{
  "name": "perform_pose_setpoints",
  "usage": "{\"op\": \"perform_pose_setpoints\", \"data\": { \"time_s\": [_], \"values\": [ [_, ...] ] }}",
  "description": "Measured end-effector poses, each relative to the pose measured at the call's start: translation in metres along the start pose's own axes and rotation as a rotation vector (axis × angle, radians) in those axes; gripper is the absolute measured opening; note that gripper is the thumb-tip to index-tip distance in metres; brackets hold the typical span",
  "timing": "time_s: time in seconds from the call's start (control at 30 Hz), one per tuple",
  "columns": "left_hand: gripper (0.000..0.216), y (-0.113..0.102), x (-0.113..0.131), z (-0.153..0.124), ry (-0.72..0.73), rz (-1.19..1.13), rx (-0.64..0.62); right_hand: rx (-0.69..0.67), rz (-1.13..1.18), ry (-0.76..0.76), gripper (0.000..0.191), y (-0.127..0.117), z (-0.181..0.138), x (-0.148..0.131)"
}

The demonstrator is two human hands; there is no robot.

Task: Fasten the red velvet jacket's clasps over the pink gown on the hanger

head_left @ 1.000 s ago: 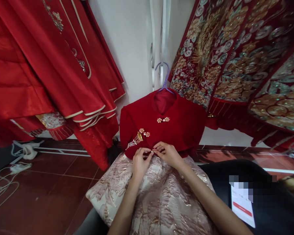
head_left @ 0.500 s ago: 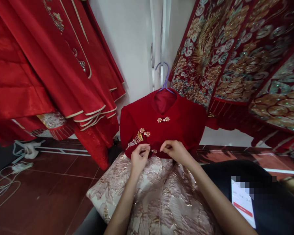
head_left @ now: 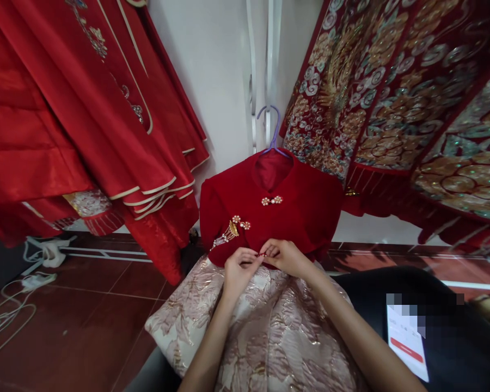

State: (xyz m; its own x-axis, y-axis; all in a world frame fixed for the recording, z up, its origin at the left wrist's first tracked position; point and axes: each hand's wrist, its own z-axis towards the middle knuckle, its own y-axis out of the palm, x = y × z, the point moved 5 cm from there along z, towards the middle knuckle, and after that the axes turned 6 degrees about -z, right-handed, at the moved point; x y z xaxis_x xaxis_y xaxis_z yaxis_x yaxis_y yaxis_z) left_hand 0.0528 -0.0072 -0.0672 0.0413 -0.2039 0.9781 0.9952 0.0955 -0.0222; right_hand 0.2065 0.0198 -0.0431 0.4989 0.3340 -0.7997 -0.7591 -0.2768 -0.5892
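Observation:
A dark red velvet jacket (head_left: 302, 207) hangs on a purple hanger (head_left: 270, 126) against the white wall, above a pale pink brocade skirt (head_left: 265, 332) that spreads toward me. It has a pearl clasp (head_left: 271, 200) at the neck and a gold tasselled brooch (head_left: 231, 230) on the chest. My left hand (head_left: 239, 270) and my right hand (head_left: 285, 257) meet at the jacket's lower front edge, fingers pinched together on a small pearl button (head_left: 262, 254) there.
Plain red gowns (head_left: 85, 125) hang at the left, heavily embroidered red and gold garments (head_left: 400, 92) at the right. White cables (head_left: 12, 305) lie on the red tiled floor at the left. A black surface with a white card (head_left: 408, 343) is at the lower right.
Half a second ago my hands were apart along the jacket's hem; they have come together again at the small button in the middle.

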Motion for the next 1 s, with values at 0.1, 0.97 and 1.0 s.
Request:
{"op": "perform_pose_setpoints", "data": {
  "time_s": [0.1,0.97,1.0],
  "values": [
    [0.029,-0.007,0.002,0.012,-0.022,-0.167,0.120,-0.147,0.054,-0.014,0.017,-0.012,-0.008,-0.007],
    [0.025,0.034,0.093,0.073,0.294,0.120,-0.123,-0.403,0.026,0.013,0.010,-0.042,-0.037,-0.026],
    [0.025,0.039,0.104,0.076,0.404,0.265,-0.138,-0.414,0.028,0.021,0.011,-0.044,-0.038,-0.025]
  ]
}}
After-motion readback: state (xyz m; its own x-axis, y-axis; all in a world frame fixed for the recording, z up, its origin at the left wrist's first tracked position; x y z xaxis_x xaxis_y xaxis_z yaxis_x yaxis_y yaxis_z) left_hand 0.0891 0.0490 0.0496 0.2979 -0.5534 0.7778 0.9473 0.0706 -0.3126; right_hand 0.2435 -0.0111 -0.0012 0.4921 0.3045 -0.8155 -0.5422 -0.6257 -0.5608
